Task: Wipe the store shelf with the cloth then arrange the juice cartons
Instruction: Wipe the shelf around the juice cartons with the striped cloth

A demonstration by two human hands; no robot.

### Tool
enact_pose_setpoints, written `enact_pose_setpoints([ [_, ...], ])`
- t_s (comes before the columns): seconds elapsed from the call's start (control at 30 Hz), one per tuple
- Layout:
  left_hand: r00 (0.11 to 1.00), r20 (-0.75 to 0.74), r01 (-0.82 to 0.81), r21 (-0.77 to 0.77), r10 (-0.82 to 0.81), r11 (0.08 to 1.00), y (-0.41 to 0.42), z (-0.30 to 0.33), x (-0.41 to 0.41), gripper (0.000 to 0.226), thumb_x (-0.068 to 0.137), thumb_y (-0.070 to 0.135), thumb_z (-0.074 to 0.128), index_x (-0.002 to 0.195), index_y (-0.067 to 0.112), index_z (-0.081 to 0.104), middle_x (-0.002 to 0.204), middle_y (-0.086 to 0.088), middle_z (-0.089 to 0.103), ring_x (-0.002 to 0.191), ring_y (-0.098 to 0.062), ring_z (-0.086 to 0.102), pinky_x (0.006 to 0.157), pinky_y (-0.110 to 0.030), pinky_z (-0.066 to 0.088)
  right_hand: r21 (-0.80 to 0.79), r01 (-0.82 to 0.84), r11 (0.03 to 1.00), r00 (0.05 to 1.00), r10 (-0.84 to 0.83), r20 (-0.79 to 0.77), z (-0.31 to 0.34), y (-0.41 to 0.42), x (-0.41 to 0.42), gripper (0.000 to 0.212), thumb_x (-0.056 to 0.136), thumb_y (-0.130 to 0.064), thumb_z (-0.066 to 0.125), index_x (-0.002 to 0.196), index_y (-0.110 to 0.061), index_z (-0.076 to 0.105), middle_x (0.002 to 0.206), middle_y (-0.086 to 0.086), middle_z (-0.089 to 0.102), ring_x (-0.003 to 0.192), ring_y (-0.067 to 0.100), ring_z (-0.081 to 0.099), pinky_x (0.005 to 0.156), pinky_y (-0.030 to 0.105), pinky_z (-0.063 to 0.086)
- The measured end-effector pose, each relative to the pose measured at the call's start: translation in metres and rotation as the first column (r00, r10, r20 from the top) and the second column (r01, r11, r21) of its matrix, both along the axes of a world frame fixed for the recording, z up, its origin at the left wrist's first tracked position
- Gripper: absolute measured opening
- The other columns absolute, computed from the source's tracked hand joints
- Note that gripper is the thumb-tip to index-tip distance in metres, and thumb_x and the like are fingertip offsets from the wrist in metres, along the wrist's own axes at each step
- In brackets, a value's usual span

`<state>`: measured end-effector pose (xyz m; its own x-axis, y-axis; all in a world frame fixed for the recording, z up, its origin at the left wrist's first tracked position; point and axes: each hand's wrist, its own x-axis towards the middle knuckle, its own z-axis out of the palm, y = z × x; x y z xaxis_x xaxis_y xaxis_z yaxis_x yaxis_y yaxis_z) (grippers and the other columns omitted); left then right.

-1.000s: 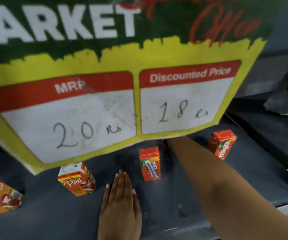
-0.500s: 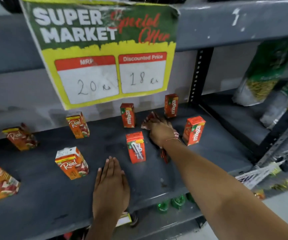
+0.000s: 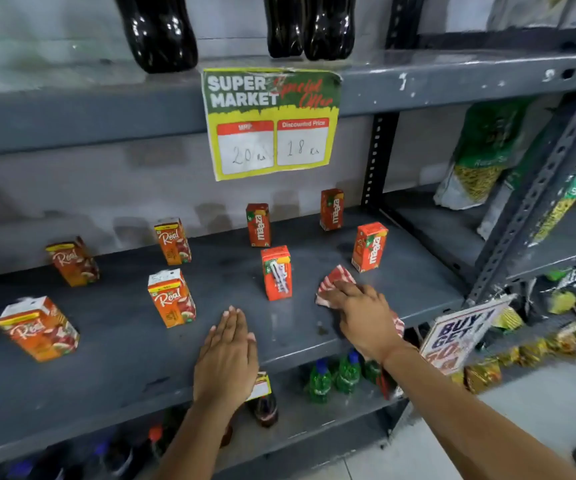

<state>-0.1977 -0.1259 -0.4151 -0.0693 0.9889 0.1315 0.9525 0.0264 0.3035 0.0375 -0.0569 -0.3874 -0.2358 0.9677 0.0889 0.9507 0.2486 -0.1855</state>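
Observation:
A grey metal shelf carries several small juice cartons, scattered and apart. Orange Real cartons stand on its left half, and red Maaza cartons on its right half. My right hand presses a red-and-white striped cloth flat on the shelf near the front right, just in front of a Maaza carton. My left hand lies flat on the shelf's front edge, palm down, fingers together, holding nothing.
A yellow-green price sign hangs from the shelf above, where dark soda bottles stand. Green bottles sit on the lower shelf. A "Buy 1 Get" sign and snack packets are to the right.
The view has pulled back and up from the shelf. My right hand has dragged the cloth from the back, between the Maaza cartons, to the front right. My left hand has stayed put.

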Motion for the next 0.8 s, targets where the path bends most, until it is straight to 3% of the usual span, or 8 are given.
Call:
enact_pose_setpoints([
  [0.17, 0.991, -0.092, 0.096, 0.011, -0.095, 0.995, -0.044, 0.006, -0.025, 0.058, 0.098, 0.038, 0.004, 0.149, 0.01, 0.007, 0.16, -0.003, 0.005, 0.147, -0.013, 0.002, 0.117, -0.027, -0.002, -0.051, -0.165, 0.985, 0.985, 0.167, 0.042, 0.002, -0.085, 0.023, 0.052, 0.085, -0.012, 0.055, 0.121, -0.049, 0.055, 0.14, -0.02, 0.053, 0.117, 0.018, 0.054, 0.104, 0.034, 0.043],
  [0.23, 0.987, -0.14, 0.085, 0.032, -0.079, 0.996, -0.066, 0.008, -0.044, 0.071, 0.089, 0.043, -0.014, 0.149, 0.009, 0.007, 0.159, -0.003, 0.006, 0.147, -0.015, 0.004, 0.118, -0.031, -0.002, -0.086, -0.184, 0.979, 0.983, 0.183, -0.017, 0.007, -0.112, 0.026, 0.048, 0.086, -0.012, 0.057, 0.117, -0.048, 0.06, 0.134, -0.024, 0.058, 0.115, 0.006, 0.059, 0.108, 0.027, 0.042],
  [0.3, 0.985, -0.169, 0.038, 0.045, -0.029, 0.998, -0.083, 0.008, -0.067, 0.082, 0.08, 0.048, -0.026, 0.147, 0.009, 0.002, 0.157, -0.001, -0.001, 0.146, -0.015, 0.003, 0.117, -0.03, -0.003, -0.022, -0.159, 0.987, 0.984, 0.157, -0.086, 0.013, -0.128, 0.016, 0.055, 0.083, -0.009, 0.057, 0.12, -0.05, 0.061, 0.134, -0.031, 0.056, 0.119, 0.003, 0.057, 0.108, 0.025, 0.038],
  [0.4, 0.989, -0.14, -0.047, 0.055, 0.054, 0.997, -0.098, 0.008, -0.099, 0.074, 0.086, 0.046, -0.019, 0.147, 0.01, -0.001, 0.154, 0.001, -0.007, 0.146, -0.014, 0.0, 0.117, -0.029, -0.003, 0.056, -0.115, 0.992, 0.951, 0.126, -0.281, 0.019, -0.132, -0.019, 0.064, 0.083, -0.003, 0.052, 0.125, -0.051, 0.058, 0.138, -0.029, 0.053, 0.125, 0.009, 0.053, 0.109, 0.03, 0.039],
  [0.5, 0.992, -0.076, -0.095, 0.022, 0.097, 0.995, -0.098, 0.008, -0.122, 0.057, 0.1, 0.039, 0.011, 0.148, 0.011, 0.003, 0.16, 0.0, 0.002, 0.146, -0.011, 0.0, 0.117, -0.027, -0.003, 0.138, -0.118, 0.983, 0.804, 0.176, -0.568, 0.014, -0.12, -0.067, 0.06, 0.088, 0.0, 0.052, 0.126, -0.046, 0.061, 0.135, -0.027, 0.056, 0.13, -0.003, 0.047, 0.114, 0.029, 0.036],
  [0.6, 0.993, -0.062, -0.102, 0.032, 0.104, 0.994, -0.084, 0.005, -0.136, 0.055, 0.101, 0.035, 0.019, 0.149, 0.012, 0.006, 0.16, 0.0, 0.005, 0.146, -0.01, 0.001, 0.116, -0.024, -0.004, 0.095, -0.115, 0.989, 0.513, 0.141, -0.847, 0.005, -0.096, -0.121, 0.053, 0.094, 0.0, 0.05, 0.125, -0.041, 0.063, 0.128, -0.021, 0.064, 0.126, 0.002, 0.055, 0.11, 0.036, 0.043],
  [0.63, 0.993, -0.053, -0.104, 0.04, 0.107, 0.994, -0.077, 0.004, -0.141, 0.055, 0.101, 0.034, 0.02, 0.149, 0.011, 0.006, 0.16, -0.001, 0.006, 0.146, -0.01, 0.002, 0.115, -0.024, -0.004, 0.079, -0.114, 0.99, 0.454, 0.122, -0.883, 0.003, -0.084, -0.138, 0.051, 0.095, -0.001, 0.05, 0.125, -0.04, 0.062, 0.128, -0.018, 0.065, 0.125, 0.005, 0.056, 0.109, 0.038, 0.044],
  [0.8, 0.996, -0.06, -0.066, 0.037, 0.068, 0.997, -0.041, 0.001, -0.163, 0.055, 0.101, 0.031, 0.018, 0.148, 0.01, 0.0, 0.161, -0.002, -0.002, 0.146, -0.01, -0.005, 0.116, -0.025, -0.007, 0.03, -0.014, 0.999, 0.346, 0.033, -0.938, 0.003, -0.003, -0.196, 0.042, 0.097, -0.003, 0.046, 0.126, -0.028, 0.063, 0.129, -0.008, 0.065, 0.125, 0.008, 0.056, 0.11, 0.04, 0.043],
])
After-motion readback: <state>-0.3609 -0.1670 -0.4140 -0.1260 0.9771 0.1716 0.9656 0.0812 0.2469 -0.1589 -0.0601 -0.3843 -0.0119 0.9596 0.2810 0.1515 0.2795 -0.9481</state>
